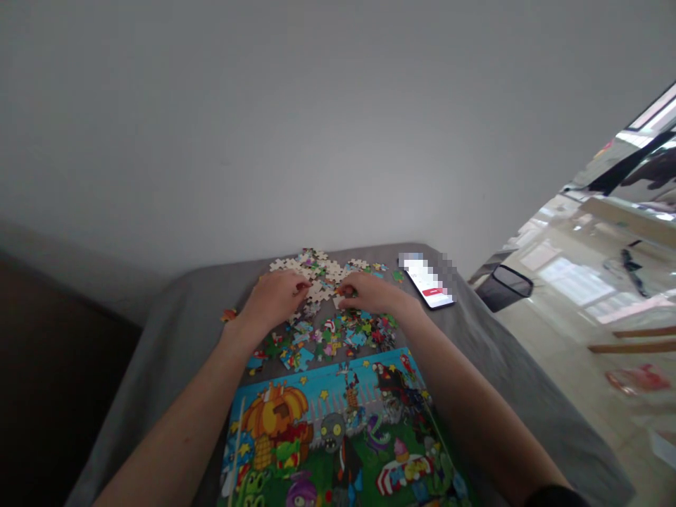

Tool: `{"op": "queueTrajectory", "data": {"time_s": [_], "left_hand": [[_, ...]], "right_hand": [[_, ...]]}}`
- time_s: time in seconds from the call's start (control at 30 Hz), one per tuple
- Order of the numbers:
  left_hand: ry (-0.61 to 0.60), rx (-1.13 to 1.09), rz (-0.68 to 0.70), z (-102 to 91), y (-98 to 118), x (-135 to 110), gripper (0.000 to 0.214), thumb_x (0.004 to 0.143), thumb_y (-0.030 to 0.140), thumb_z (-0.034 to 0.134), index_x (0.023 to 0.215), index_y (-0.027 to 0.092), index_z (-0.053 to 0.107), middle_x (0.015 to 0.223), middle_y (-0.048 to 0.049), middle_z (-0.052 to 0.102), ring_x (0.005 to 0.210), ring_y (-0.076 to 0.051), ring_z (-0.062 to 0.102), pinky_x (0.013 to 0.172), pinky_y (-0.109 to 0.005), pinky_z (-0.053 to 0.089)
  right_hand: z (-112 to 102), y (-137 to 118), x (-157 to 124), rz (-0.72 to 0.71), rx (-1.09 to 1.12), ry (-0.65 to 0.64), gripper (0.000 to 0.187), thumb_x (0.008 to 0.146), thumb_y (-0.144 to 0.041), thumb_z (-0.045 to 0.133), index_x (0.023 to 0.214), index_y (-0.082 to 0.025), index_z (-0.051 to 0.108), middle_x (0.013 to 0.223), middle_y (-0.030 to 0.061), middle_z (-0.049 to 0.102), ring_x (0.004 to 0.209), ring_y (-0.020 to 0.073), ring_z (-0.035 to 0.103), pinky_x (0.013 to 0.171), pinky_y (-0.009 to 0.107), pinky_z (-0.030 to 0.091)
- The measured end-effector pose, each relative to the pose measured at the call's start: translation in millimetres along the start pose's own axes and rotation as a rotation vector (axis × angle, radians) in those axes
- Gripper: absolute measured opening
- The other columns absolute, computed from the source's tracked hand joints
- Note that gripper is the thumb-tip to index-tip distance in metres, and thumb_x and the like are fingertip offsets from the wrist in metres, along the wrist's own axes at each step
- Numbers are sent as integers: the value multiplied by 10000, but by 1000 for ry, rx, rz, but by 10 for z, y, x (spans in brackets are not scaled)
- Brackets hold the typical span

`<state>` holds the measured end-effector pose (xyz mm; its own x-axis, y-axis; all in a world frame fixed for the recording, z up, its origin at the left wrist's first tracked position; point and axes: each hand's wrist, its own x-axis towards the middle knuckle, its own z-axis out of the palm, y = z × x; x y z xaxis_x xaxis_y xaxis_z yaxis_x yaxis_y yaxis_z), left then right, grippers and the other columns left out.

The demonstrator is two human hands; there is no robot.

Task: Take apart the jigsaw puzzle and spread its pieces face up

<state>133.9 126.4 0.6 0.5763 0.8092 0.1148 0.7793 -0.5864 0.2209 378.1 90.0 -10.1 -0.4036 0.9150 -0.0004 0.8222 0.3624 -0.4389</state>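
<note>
My left hand [277, 294] is over the left part of a heap of jigsaw puzzle pieces [317, 290], its fingers curled together. Whatever sits between its fingertips is too small to make out. From the other side my right hand [367, 292] reaches in, with thumb and fingers closed at a pale puzzle piece [337, 302]. Many pieces in the heap lie with their plain whitish backs up. Nearer to me, coloured pieces [330, 338] are spread face up. Below them lies a cartoon picture board [317, 429] with a zombie and a pumpkin on it.
A phone [429, 282] with a lit screen rests right of the pieces. Grey cloth [179, 331] covers the table, which stands against a pale wall [317, 127]. An orange piece [229, 315] lies apart by my left wrist. Tiled floor [570, 317] shows at right.
</note>
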Motion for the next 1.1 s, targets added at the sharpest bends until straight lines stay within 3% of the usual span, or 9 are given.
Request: {"op": "queueTrajectory", "data": {"time_s": [0.1, 0.33, 0.43, 0.53, 0.63, 0.7, 0.77, 0.9, 1.1], "left_hand": [[-119, -22, 18, 7, -43, -7, 175, 931, 308, 642, 1008, 237, 782, 1005, -62, 787, 955, -256, 708, 812, -343, 497], [-155, -51, 98, 78, -22, -24, 287, 873, 433, 756, 1080, 235, 770, 1019, -81, 740, 983, -278, 680, 819, -351, 489], [-153, -62, 117, 96, -22, -31, 325, 848, 471, 780, 1088, 253, 764, 1024, -76, 715, 996, -289, 661, 845, -368, 488], [-151, -71, 124, 139, -19, -25, 321, 835, 464, 790, 1068, 246, 756, 1041, -79, 704, 1019, -293, 649, 869, -376, 489], [-166, -124, 122, 191, -6, -13, 259, 844, 411, 772, 1021, 223, 749, 1064, -86, 700, 1040, -285, 646, 886, -369, 492], [-172, -152, 125, 217, 6, -7, 218, 849, 379, 757, 991, 214, 745, 1065, -86, 703, 1062, -278, 644, 909, -364, 490], [-172, -164, 129, 229, 15, -4, 205, 843, 364, 752, 975, 208, 740, 1064, -87, 707, 1070, -274, 644, 920, -361, 488], [-194, -202, 139, 204, 6, 4, 188, 831, 383, 738, 912, 214, 731, 973, -66, 722, 970, -247, 656, 833, -329, 495], [-316, -543, 70, 57, -30, 13, 170, 837, 376, 641, 832, 212, 685, 760, -3, 705, 706, -167, 620, 650, -272, 462]], "right_hand": [[107, -27, -20, 53, 22, 58, 227, 812, -164, 826, 1005, -171, 706, 1011, 93, 718, 929, 227, 645, 815, 329, 472], [141, -54, -201, 18, 86, 167, 167, 857, -54, 700, 866, -204, 626, 893, 20, 663, 833, 172, 594, 755, 289, 430], [77, -24, -238, -8, 151, 50, 185, 804, -118, 787, 909, -213, 668, 803, -25, 627, 734, 148, 568, 666, 265, 401], [45, 33, -247, 19, 207, -44, 162, 860, -294, 797, 964, -209, 707, 725, -38, 610, 650, 144, 555, 608, 269, 398], [105, 49, -221, -29, 128, 151, 155, 959, -327, 711, 1036, -194, 732, 920, 43, 712, 880, 197, 640, 822, 336, 485], [194, 17, -194, -105, 12, 252, 240, 968, -348, 714, 1152, -196, 736, 1120, 100, 721, 1102, 256, 610, 1019, 426, 443], [292, -31, -171, -154, -78, 247, 310, 975, -373, 706, 1244, -220, 726, 1235, 122, 699, 1209, 297, 552, 1097, 491, 387], [399, -78, -148, -197, -54, 212, 248, 973, -353, 710, 1195, -247, 742, 1251, 102, 699, 1218, 296, 538, 1086, 491, 378], [377, -27, -143, -246, 221, 328, 78, 993, -284, 660, 977, -237, 720, 960, 42, 743, 987, 217, 642, 964, 383, 468]]}}
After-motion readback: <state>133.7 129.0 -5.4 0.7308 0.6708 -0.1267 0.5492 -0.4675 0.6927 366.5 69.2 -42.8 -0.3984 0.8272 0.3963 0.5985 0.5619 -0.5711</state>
